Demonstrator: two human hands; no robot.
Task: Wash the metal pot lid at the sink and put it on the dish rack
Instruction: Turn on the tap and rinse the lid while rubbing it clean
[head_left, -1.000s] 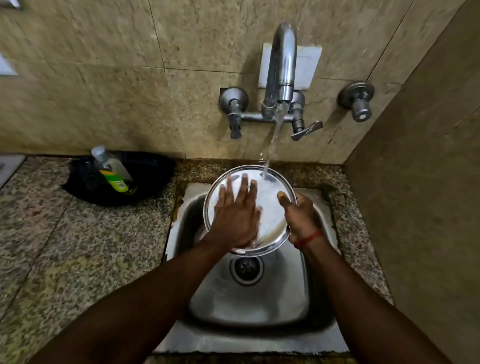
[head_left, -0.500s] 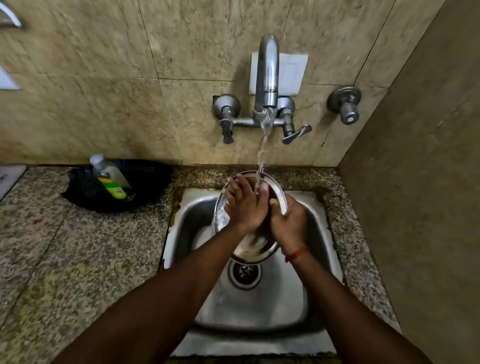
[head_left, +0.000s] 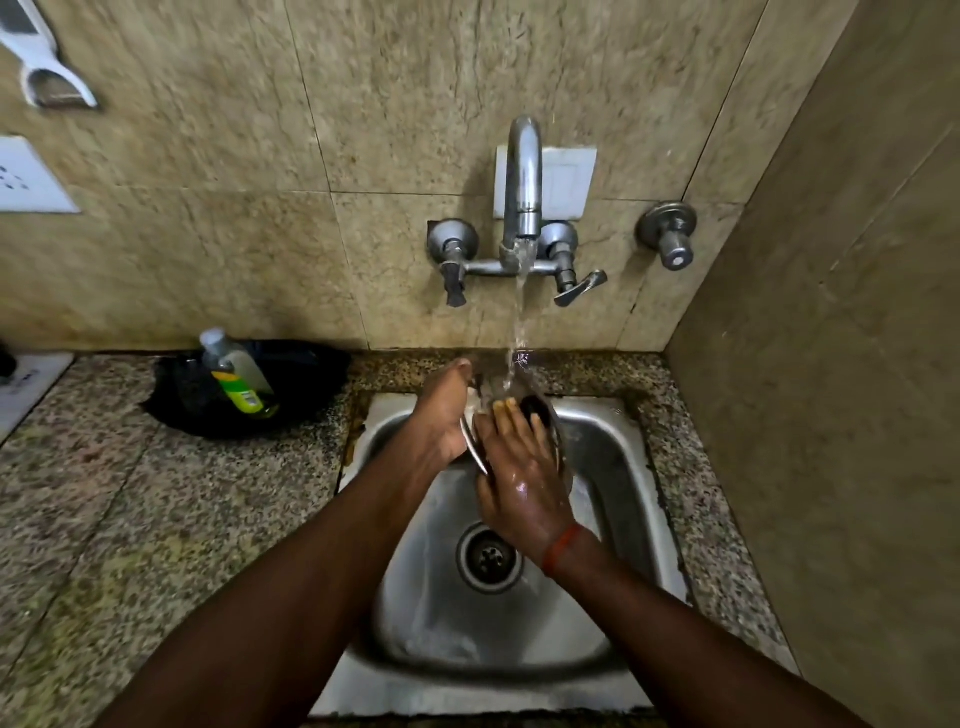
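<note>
The metal pot lid (head_left: 543, 410) is tilted almost edge-on over the steel sink (head_left: 618, 431), under the running stream from the wall tap (head_left: 523, 197). My left hand (head_left: 439, 421) grips its left side from behind, fingers reaching up past the rim. My right hand (head_left: 522, 478), wet and wearing a red thread at the wrist, lies flat against the lid's right face with its fingers pointing up. Most of the lid is hidden between my hands. No dish rack is in view.
A soap bottle (head_left: 236, 376) leans in a black bowl-like thing (head_left: 301, 374) on the granite counter (head_left: 130, 519) to the left. The drain (head_left: 488, 558) sits below my hands. Tiled walls close off the back and right. A separate valve (head_left: 670, 239) sticks out at the right.
The lid has turned from facing me to nearly edge-on. My left hand moved from its face to its left side, and my right hand moved from the rim onto its face.
</note>
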